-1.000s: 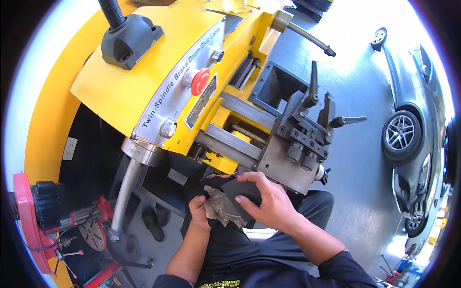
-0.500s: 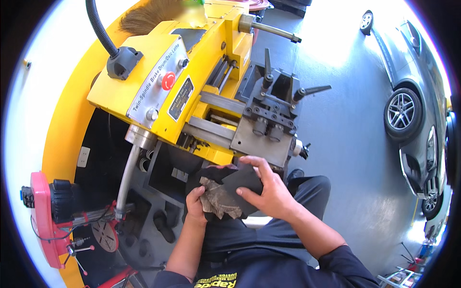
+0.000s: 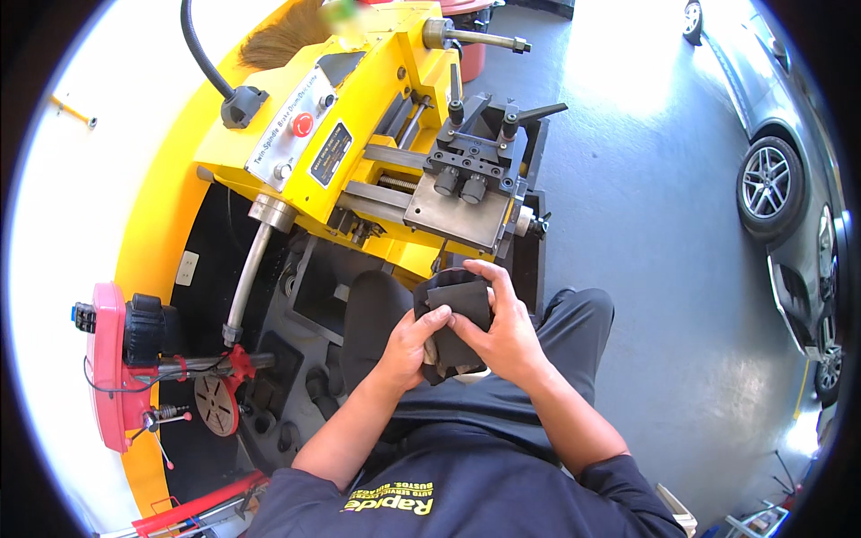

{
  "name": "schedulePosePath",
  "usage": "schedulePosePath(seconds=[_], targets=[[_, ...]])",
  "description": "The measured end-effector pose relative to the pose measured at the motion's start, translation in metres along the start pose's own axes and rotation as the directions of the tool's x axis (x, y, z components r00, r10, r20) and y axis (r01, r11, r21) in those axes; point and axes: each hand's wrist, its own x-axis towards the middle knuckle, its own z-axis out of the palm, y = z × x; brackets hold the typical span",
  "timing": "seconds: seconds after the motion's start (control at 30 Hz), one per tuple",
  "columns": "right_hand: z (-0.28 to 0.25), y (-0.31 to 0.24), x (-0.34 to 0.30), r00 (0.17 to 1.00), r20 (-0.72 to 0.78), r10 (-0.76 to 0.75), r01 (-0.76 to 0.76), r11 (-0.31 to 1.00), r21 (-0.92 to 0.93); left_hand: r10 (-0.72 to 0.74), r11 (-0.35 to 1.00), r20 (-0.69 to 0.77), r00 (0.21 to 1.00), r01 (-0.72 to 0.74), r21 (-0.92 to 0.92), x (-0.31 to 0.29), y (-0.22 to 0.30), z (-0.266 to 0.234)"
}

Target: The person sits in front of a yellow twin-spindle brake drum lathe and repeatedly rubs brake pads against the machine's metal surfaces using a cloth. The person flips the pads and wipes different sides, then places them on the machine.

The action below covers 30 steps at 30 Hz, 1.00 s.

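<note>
Both hands come together over my lap, in front of the yellow brake lathe (image 3: 323, 179). Between them is a dark, flat sheet that looks like sandpaper (image 3: 465, 303), pressed over a dark bundle with a curved, ridged upper edge (image 3: 444, 277). What lies inside the bundle is hidden. My left hand (image 3: 405, 348) grips it from the left, thumb lying on the sheet. Around the right side wraps my right hand (image 3: 511, 332), its index finger at the top edge and its thumb on the sheet's face. A little pale brown material shows below the thumbs.
The lathe's tool carriage (image 3: 457, 211) with black levers stands just beyond my hands. A metal spindle (image 3: 248, 282) sticks out toward me on the left, near a red drill press (image 3: 109, 368). Black trays (image 3: 332, 278) lie below. A grey car (image 3: 789, 179) is parked at right.
The pale brown crumpled side that faced up is now mostly covered by the dark sheet. My left hand moved right and its thumb came over the sheet. The view shifted slightly.
</note>
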Motion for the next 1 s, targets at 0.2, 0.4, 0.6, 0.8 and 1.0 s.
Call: schedulePosePath(seconds=[0.2, 0.4, 0.6, 0.8, 1.0], targets=[[-0.002, 0.006, -0.009, 0.996, -0.027, -0.087, 0.09, 0.974, 0.208, 0.027, 0.999, 0.038, 0.999, -0.029, 0.044, -0.01, 0.005, 0.012], [-0.008, -0.002, -0.013, 0.998, 0.054, 0.041, -0.057, 0.939, 0.34, 0.078, 0.993, -0.016, 0.997, -0.076, 0.087, -0.013, 0.008, 0.016], [-0.018, 0.004, -0.001, 0.996, 0.071, 0.052, -0.071, 0.95, 0.304, 0.102, 0.991, -0.073, 0.992, -0.095, 0.094, 0.0, 0.007, 0.013], [-0.029, 0.003, 0.044, 0.983, 0.171, 0.065, -0.101, 0.971, 0.215, 0.1, 0.949, -0.056, 0.993, -0.079, 0.306, 0.024, 0.03, 0.009], [-0.039, -0.02, 0.122, 0.9, 0.432, 0.055, -0.044, 0.998, -0.034, 0.095, 0.95, -0.093, 0.991, -0.062, 0.306, 0.044, 0.069, -0.011]])
